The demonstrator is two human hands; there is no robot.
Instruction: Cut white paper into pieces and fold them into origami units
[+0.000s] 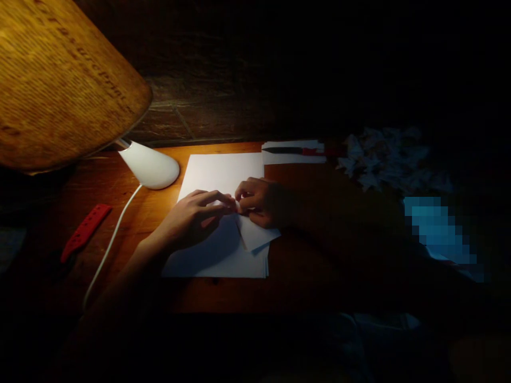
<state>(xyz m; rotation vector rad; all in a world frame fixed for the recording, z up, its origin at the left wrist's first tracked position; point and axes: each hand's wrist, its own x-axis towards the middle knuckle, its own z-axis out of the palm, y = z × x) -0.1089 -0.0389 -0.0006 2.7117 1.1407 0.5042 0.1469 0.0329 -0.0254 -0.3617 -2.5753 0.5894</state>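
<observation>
Over a stack of white paper sheets (223, 170), my two hands meet at a small piece of white paper (257, 233). My left hand (199, 215) comes from the left, its thumb and fingertips pinched at the upper left end of the piece. From the right, my right hand (259, 202) grips the same piece with curled fingers. The lower part of the piece sticks out below my right hand, with a pointed corner and a straight edge. Where the fingertips meet, the paper is mostly hidden.
A lamp with a white base (154, 167) and a large woven shade (67, 80) stands at left, its white cord (114, 236) trailing forward. Near it lies a red perforated object (85, 232). A knife (287, 151) rests on smaller sheets (275, 159). Many folded papers (383, 157) are heaped at right.
</observation>
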